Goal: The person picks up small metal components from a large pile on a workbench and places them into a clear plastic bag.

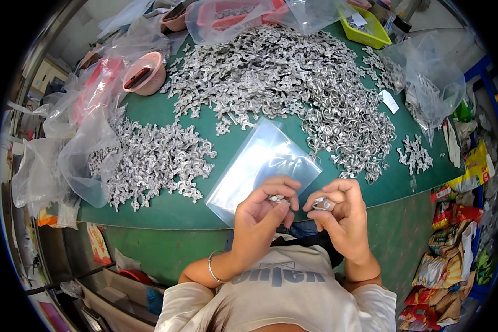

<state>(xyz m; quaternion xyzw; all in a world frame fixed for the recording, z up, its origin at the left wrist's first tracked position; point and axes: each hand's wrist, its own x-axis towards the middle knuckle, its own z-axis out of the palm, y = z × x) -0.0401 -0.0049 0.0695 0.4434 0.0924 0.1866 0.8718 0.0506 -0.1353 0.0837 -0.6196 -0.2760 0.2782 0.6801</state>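
My left hand (255,214) is closed, its fingers curled round a small silver metal piece (277,198) that they partly cover. Just to its right, my right hand (346,217) pinches a silver ring (321,203) between thumb and fingers. The hands are apart, above the near edge of the green table. Beneath and beyond them lies a stack of clear plastic bags (260,157). A heap of silver rings (346,124) sits beyond my right hand. Left of the bags spreads a pile of small grey metal castings (155,160).
A larger heap of grey castings (260,66) covers the table's far middle. A pink bowl (152,69) holds a dark red object. A yellow-green basket (365,34) stands at the far right. Clear bags (434,77) slump along the sides; a white tag (389,102) lies by the rings.
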